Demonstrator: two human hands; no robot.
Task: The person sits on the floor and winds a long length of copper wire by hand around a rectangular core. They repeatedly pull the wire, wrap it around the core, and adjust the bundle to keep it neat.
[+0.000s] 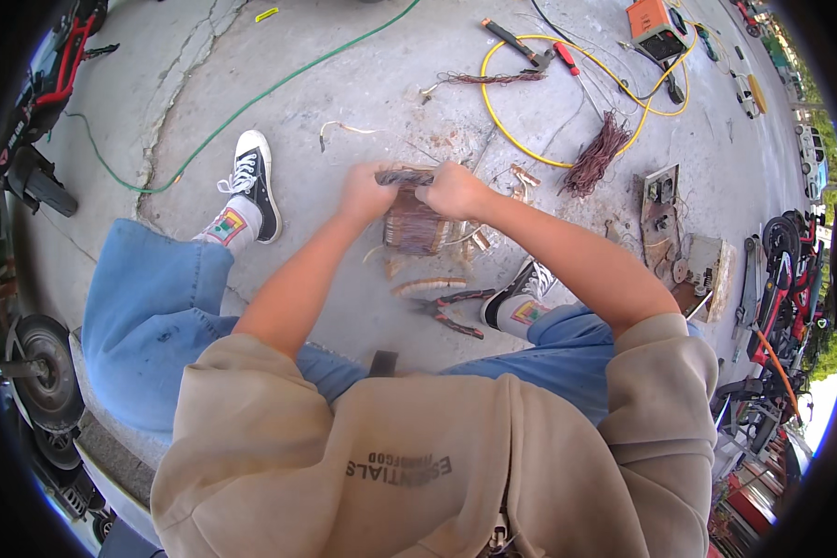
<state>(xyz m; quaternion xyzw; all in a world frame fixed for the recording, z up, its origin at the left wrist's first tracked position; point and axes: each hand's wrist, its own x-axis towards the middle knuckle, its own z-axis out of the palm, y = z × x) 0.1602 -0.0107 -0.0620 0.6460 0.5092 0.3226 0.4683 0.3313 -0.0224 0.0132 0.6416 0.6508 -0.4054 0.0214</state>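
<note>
Both my hands meet in front of me, over a copper-wire coil (414, 231), which looks like a transformer winding. My left hand (366, 193) is closed round the left end of a short dark bar (403, 176) at the coil's far edge. My right hand (458, 192) grips the bar's right end, knuckles up. Whether the bar is joined to the coil cannot be seen. A curved pale strip (430, 285) lies just on the near side of the coil. Beside my right shoe, pliers (451, 312) with dark and red handles rest on the concrete.
At the far right lie a hammer (511, 42), a red-handled screwdriver (567, 60), a yellow hose (493, 112) and a bundle of reddish wire (597, 158). An orange machine (658, 28) stands beyond. Opened metal casings (702, 270) sit right; a green hose (279, 88) crosses left.
</note>
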